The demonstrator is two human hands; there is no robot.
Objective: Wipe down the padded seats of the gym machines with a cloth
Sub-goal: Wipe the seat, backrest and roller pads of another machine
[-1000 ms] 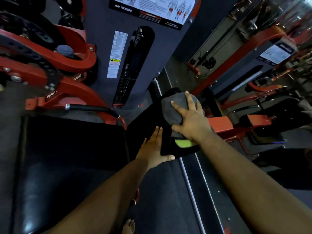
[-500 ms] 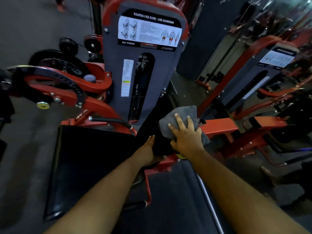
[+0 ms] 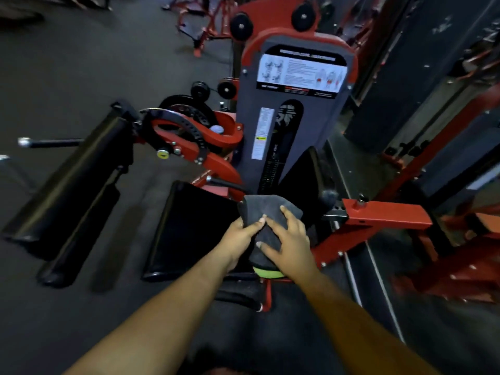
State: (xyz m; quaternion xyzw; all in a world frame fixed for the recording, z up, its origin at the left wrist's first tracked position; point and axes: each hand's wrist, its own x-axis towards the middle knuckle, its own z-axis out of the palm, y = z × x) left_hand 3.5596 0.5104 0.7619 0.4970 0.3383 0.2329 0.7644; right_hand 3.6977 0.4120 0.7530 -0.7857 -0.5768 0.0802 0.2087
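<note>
A: Where is the grey cloth [image 3: 266,212]?
B: Over the seat's [image 3: 194,226] right edge; left hand [image 3: 239,235] pinches it, right hand [image 3: 290,246] grips it with spread fingers

Both forearms stretched forward, left hand [image 3: 239,235] and right hand [image 3: 290,243] together, fingers curled in a grip.
</note>
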